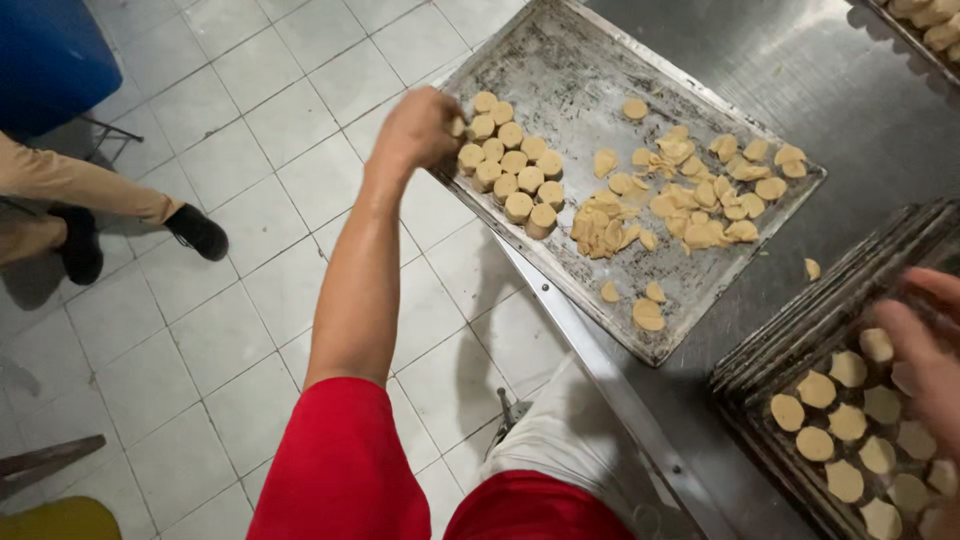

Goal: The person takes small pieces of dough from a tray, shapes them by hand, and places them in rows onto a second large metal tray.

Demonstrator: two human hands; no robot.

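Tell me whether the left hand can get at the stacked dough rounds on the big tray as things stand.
Probably yes. The left hand is already at the tray's corner, beside the stacked dough rounds, apparently touching the nearest ones, with nothing in between.

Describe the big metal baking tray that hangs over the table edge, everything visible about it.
The baking tray is a shallow rectangle of dull, scratched grey metal with a low raised rim. It lies flat but askew on the steel table, its near-left corner jutting out over the tiled floor. A neat cluster of thick round dough pieces sits at its left end; thin loose slices are scattered across the middle and right. The left hand touches the cluster at the tray's left rim.
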